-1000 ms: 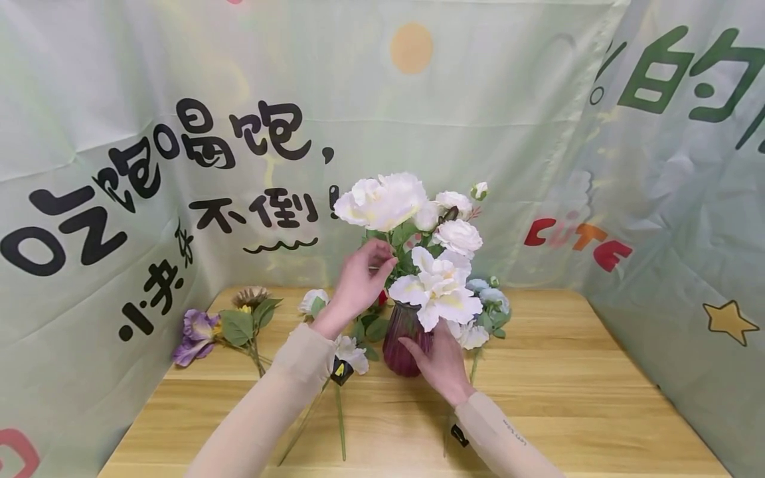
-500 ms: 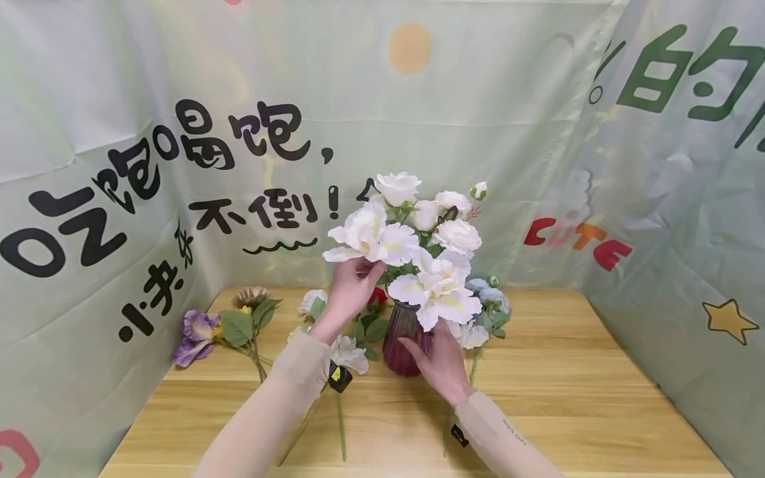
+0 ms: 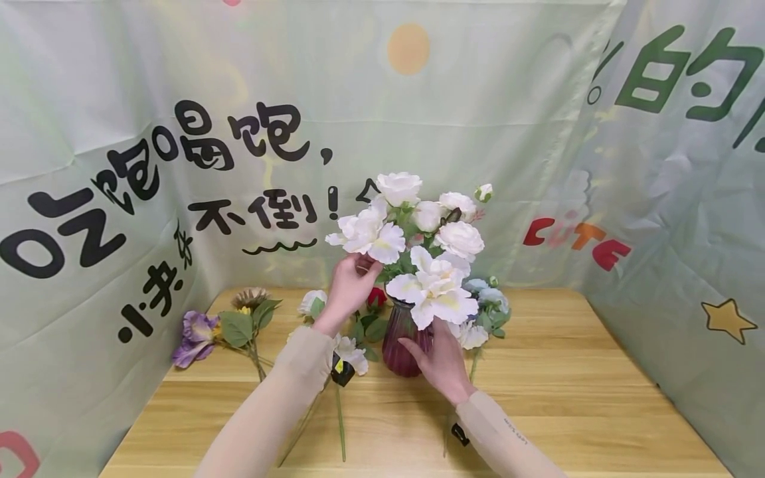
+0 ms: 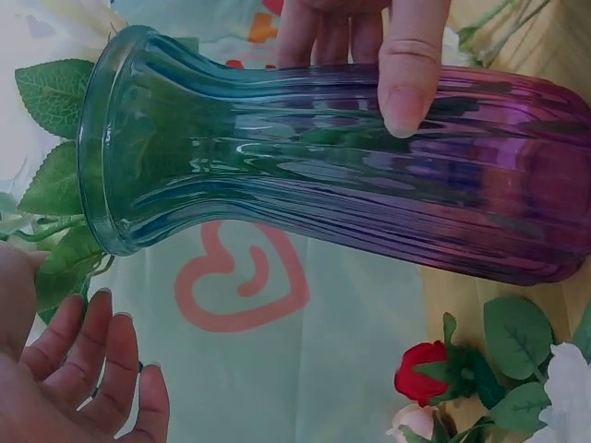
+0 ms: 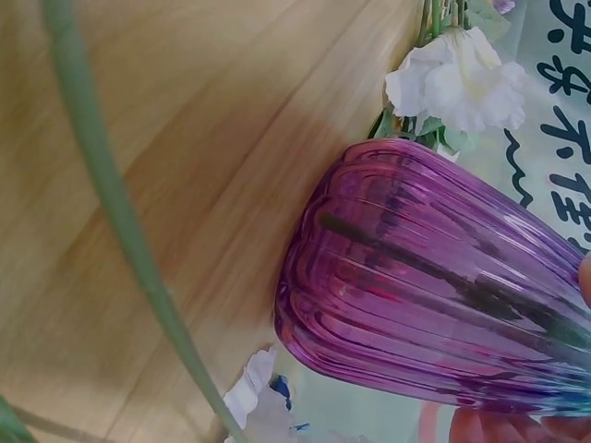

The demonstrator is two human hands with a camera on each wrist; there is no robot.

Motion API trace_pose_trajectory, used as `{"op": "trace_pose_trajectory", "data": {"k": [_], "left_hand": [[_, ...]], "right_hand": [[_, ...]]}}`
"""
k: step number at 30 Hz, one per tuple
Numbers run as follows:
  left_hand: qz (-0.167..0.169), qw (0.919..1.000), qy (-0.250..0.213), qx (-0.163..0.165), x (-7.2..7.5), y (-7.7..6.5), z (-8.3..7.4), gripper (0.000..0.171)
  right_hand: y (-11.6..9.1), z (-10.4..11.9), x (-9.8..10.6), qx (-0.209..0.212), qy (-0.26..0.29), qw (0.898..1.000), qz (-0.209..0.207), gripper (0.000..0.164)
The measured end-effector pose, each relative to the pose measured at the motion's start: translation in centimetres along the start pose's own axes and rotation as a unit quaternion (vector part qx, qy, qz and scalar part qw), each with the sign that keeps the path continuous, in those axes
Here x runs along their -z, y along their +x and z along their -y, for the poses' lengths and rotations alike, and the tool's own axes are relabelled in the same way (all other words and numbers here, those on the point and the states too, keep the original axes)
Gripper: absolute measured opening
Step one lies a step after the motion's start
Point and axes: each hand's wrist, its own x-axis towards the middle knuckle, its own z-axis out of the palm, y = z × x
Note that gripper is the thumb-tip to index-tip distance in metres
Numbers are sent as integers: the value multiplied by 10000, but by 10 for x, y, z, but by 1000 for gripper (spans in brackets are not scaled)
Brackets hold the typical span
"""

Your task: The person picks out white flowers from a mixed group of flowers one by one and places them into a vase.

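Observation:
A ribbed glass vase (image 3: pixel 399 348), teal at the neck and purple below, stands upright on the table. My right hand (image 3: pixel 443 365) grips its side, thumb in front and fingers behind, as the left wrist view also shows. My left hand (image 3: pixel 349 292) pinches a white ruffled flower (image 3: pixel 367 234) just under its bloom, at the left of the bouquet. In the left wrist view, the left hand's other fingers (image 4: pixel 111 360) are loosely bent beside green leaves. Another white ruffled flower (image 3: pixel 436 289) leans over the vase's front rim, with white roses (image 3: pixel 459 239) behind it. Dark stems (image 5: pixel 397 254) show through the purple glass.
On the wooden table (image 3: pixel 568 398), a purple flower (image 3: pixel 197 337) and a brown bloom (image 3: pixel 251 297) lie at the left. A red rose (image 3: pixel 377 297) and white flowers lie behind the left wrist. Blue flowers (image 3: pixel 493 299) lie right of the vase. Printed cloth (image 3: pixel 508 99) surrounds the table.
The left hand has brought its white flower lower and leftward, uncovering a white rose behind, then shifted it slightly. The right hand has kept its hold on the vase.

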Motion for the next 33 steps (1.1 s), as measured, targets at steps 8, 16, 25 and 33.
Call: {"op": "trace_pose_trajectory", "data": {"k": [8,16,25,33], "left_hand": [[30,9999,-39,138,-2,4,5,20],[245,9990,-125,344,6,-2,7,35],[445,9984,-253,232,18,-13,18,43],[461,9988,-6,187,31,-28,28,49]], "right_hand": [[0,2,0,178,151,9997,72,55],[-3,0,-1,328,151,9993,2,54],[-3,-3,-3,255,219,9994,-51,53],[-2,-3,-2,102,234,9997,-30,49]]}}
